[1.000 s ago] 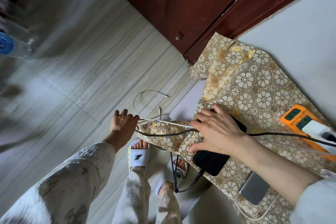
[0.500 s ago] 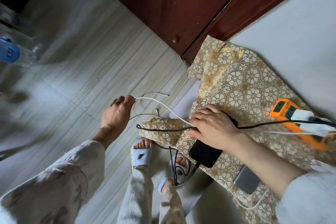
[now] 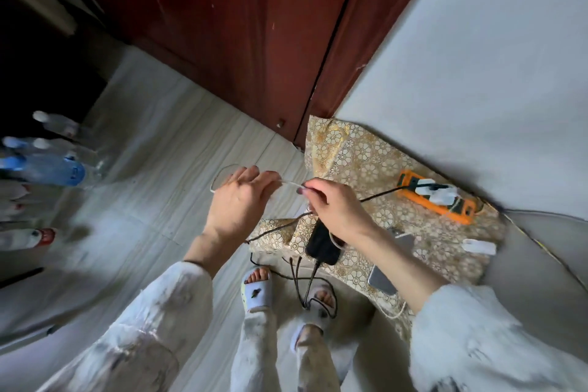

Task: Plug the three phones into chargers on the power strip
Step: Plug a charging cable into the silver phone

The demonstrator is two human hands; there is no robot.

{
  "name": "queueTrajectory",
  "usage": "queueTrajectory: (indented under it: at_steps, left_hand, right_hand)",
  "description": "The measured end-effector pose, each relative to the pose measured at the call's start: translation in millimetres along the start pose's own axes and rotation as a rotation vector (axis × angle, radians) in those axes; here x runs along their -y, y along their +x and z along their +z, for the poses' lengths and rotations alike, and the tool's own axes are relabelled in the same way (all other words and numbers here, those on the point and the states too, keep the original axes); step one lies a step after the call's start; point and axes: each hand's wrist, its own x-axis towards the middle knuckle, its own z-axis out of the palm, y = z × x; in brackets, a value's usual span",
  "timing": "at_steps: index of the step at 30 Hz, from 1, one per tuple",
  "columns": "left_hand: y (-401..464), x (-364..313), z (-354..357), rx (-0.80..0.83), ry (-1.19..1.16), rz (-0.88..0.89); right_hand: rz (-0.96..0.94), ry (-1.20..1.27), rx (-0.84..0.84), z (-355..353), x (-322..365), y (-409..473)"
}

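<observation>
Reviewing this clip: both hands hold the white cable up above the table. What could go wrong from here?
1. The black phone lies at the table edge with its end over it, and black cords hang from there down around the slippered feet; a step could drag it off.
2. The white cable, held between left hand and right hand, crosses the black cable running to the orange power strip; pulling may tangle them.

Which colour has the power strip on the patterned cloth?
Orange, with white chargers plugged in; the power strip shows in the head view.
</observation>
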Motion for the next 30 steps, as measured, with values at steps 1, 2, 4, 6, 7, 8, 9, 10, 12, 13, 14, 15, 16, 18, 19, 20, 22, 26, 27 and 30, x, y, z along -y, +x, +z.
queueTrajectory:
  at_steps: [1, 2, 4, 6, 7, 8, 9, 10, 12, 13, 14, 15, 16, 18, 19, 20, 22, 26, 27, 30]
  left_hand:
    - [-1, -12, -11, -0.012, -0.016, -0.01]
    - [-2, -22, -21, -0.016, -0.033, -0.033]
    - [-6, -38, -40, -0.009, -0.057, -0.063]
    - [-13, -53, -59, 0.007, -0.067, -0.085]
    - [-17, -60, -68, 0.01, -0.062, -0.091]
    - [-21, -66, -78, 0.009, -0.055, -0.093]
    - [-24, -72, -87, 0.004, -0.052, -0.092]
    - [-25, -79, -96, -0.002, -0.057, -0.095]
    - [-27, -98, -114, -0.035, -0.082, -0.089]
    - [-27, -108, -122, -0.054, -0.094, -0.075]
    - [-28, -119, -129, -0.065, -0.103, -0.054]
    - [-30, -131, -134, -0.067, -0.108, -0.028]
    - [-31, -143, -139, -0.061, -0.106, -0.003]
    - [-35, -168, -147, -0.037, -0.091, 0.044]
    - [-36, -181, -151, -0.034, -0.084, 0.076]
    - [-38, -193, -154, -0.035, -0.075, 0.111]
    - [-38, -213, -163, -0.065, -0.053, 0.176]
    - [-40, -238, -185, -0.132, -0.063, 0.215]
    - [-39, -241, -191, -0.148, -0.077, 0.216]
    - [-37, -254, -206, -0.157, -0.093, 0.256]
  right_hand:
    - [-0.016, 0.013, -0.025, -12, 9, -10]
    - [-0.032, 0.019, -0.062, -25, 17, -21]
    - [-0.044, 0.049, -0.168, -54, 32, -41]
    - [-0.021, 0.099, -0.288, -84, 40, -64]
    - [-0.012, 0.093, -0.335, -99, 42, -75]
    - [-0.004, 0.07, -0.365, -113, 41, -86]
    - [0.008, 0.045, -0.38, -125, 40, -97]
    - [0.023, 0.018, -0.383, -136, 38, -108]
    - [0.044, -0.051, -0.344, -152, 37, -130]
    - [0.052, -0.07, -0.302, -157, 37, -139]
    - [0.059, -0.07, -0.262, -160, 38, -147]
    - [0.057, -0.059, -0.234, -163, 42, -154]
    - [0.038, -0.043, -0.218, -165, 47, -160]
    - [-0.041, -0.006, -0.206, -168, 61, -171]
    - [-0.077, 0.009, -0.204, -170, 70, -176]
    - [-0.108, 0.023, -0.199, -171, 79, -181]
    - [-0.168, 0.032, -0.196, -174, 95, -190]
    - [-0.264, -0.021, -0.252, -189, 112, -207]
    - [-0.284, -0.061, -0.254, -193, 115, -209]
    - [-0.328, -0.121, -0.307, -201, 122, -211]
